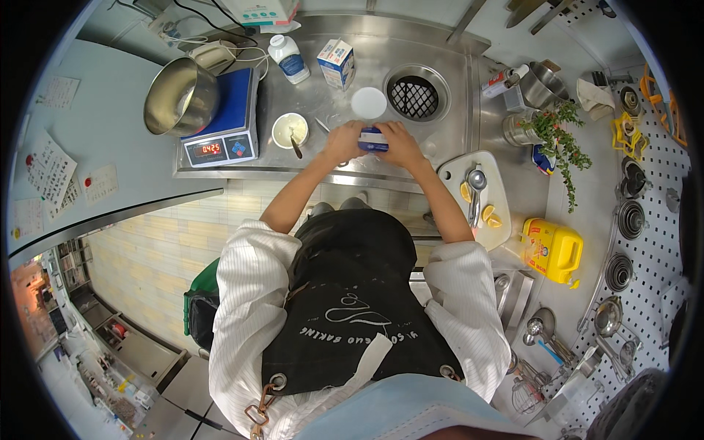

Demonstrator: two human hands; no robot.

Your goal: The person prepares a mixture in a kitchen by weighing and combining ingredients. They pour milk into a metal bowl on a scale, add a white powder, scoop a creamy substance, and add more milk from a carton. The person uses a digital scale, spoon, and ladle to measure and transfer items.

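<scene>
Between my two hands is a small blue-and-white package, held over the front part of the steel counter. My left hand grips its left end, and my right hand has hold of the right end. A round white lid lies just beyond my fingers. To the left stands a white tub with pale, creamy contents and a spoon in it. A thin utensil lies beside my left hand, partly hidden by it.
A steel mixing bowl rests on a lit digital scale. Behind are a white bottle and a carton. A round grated opening lies right; a cutting board holds lemon wedges and a citrus squeezer.
</scene>
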